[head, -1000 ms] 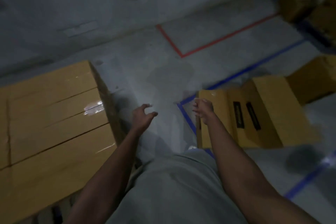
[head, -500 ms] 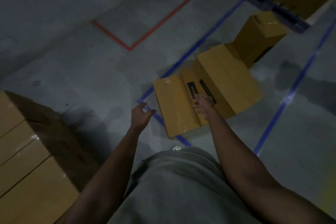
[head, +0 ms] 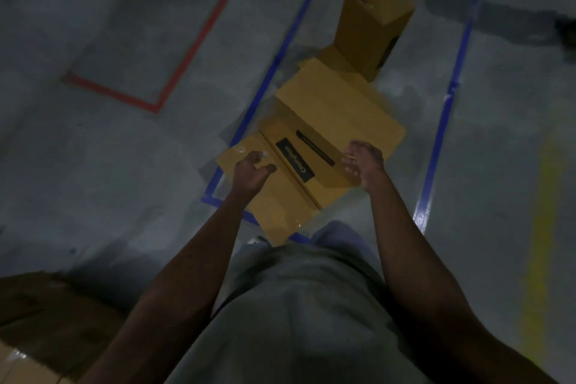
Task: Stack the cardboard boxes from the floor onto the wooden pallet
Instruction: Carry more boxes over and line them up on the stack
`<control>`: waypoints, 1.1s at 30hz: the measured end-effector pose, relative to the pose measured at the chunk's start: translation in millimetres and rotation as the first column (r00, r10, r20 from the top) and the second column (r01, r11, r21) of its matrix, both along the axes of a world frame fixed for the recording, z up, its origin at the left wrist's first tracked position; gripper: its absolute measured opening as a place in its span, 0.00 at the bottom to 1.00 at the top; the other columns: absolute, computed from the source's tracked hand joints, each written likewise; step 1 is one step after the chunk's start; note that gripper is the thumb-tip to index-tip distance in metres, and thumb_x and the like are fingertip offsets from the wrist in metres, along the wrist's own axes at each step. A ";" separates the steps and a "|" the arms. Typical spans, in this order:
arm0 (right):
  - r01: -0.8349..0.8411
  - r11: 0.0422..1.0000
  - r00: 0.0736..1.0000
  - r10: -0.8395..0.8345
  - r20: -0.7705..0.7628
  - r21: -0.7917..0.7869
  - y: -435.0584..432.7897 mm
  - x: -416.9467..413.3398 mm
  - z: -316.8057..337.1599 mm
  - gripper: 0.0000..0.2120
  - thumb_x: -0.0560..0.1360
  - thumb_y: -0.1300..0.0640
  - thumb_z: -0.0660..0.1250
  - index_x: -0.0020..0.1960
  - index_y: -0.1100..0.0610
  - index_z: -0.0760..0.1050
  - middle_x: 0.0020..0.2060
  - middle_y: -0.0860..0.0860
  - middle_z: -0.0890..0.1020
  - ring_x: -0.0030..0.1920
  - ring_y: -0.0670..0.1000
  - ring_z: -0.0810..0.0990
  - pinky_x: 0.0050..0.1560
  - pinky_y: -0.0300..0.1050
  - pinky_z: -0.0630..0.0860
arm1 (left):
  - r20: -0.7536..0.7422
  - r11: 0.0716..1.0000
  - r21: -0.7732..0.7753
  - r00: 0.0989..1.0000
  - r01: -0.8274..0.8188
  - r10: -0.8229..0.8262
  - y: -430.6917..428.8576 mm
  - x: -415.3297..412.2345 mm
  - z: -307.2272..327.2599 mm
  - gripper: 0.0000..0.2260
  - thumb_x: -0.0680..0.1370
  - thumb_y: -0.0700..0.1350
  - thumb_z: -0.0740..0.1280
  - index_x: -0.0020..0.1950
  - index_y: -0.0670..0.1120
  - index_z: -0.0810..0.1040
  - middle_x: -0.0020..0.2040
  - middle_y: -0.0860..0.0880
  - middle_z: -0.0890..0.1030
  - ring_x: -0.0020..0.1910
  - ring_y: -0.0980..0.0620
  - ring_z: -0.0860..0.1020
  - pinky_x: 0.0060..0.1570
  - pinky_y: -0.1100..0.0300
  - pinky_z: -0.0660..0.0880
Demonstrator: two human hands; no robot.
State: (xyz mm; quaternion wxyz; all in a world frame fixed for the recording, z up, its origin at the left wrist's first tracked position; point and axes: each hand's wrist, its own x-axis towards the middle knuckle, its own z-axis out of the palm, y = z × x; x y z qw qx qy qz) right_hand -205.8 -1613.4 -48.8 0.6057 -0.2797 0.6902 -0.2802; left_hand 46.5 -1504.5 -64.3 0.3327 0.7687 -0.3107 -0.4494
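Two hands reach over a row of cardboard boxes (head: pixel 336 109) lying on the grey floor (head: pixel 93 181) between blue tape lines (head: pixel 274 62). Left hand (head: pixel 251 171) is over the nearest box (head: pixel 274 206), right hand (head: pixel 364 164) over the labelled box (head: pixel 325 185). Both have loosely curled fingers and hold nothing; contact with the cardboard cannot be determined. One upright box (head: pixel 371 25) stands beyond. Stacked boxes (head: pixel 46 305) sit lower left, in shadow.

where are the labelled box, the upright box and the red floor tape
labelled box (head: pixel 294 164): head view, on its black label
upright box (head: pixel 371 25): head view, on its front face
red floor tape (head: pixel 199 40): head view, on the long diagonal strip
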 end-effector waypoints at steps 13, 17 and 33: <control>-0.210 0.977 0.971 0.211 -0.115 0.024 -202.8 -46.7 -59.1 0.04 0.78 0.59 0.66 0.49 0.52 0.78 0.44 0.54 0.82 0.32 0.48 0.76 0.26 0.35 0.64 | -0.218 0.974 0.171 0.959 -0.146 0.182 -176.7 -90.7 -63.0 0.27 0.63 0.56 0.74 0.60 0.49 0.81 0.59 0.46 0.83 0.58 0.48 0.81 0.62 0.50 0.77; -0.466 0.878 0.824 0.476 -0.307 0.110 -285.5 -67.1 -124.5 0.13 0.65 0.44 0.67 0.46 0.48 0.81 0.46 0.53 0.84 0.41 0.52 0.78 0.37 0.44 0.71 | -0.311 0.900 0.246 0.850 -0.360 0.426 -226.0 -133.5 -96.7 0.19 0.73 0.49 0.71 0.61 0.42 0.79 0.62 0.41 0.80 0.61 0.43 0.79 0.58 0.47 0.76; -0.776 0.482 0.285 0.843 -0.456 0.407 -434.8 -87.2 -296.2 0.39 0.74 0.44 0.69 0.80 0.53 0.58 0.74 0.56 0.67 0.69 0.61 0.72 0.66 0.61 0.72 | -0.374 0.674 0.456 0.562 -0.581 0.738 -324.3 -217.0 -233.2 0.12 0.80 0.44 0.67 0.62 0.45 0.80 0.54 0.56 0.78 0.48 0.61 0.73 0.50 0.58 0.67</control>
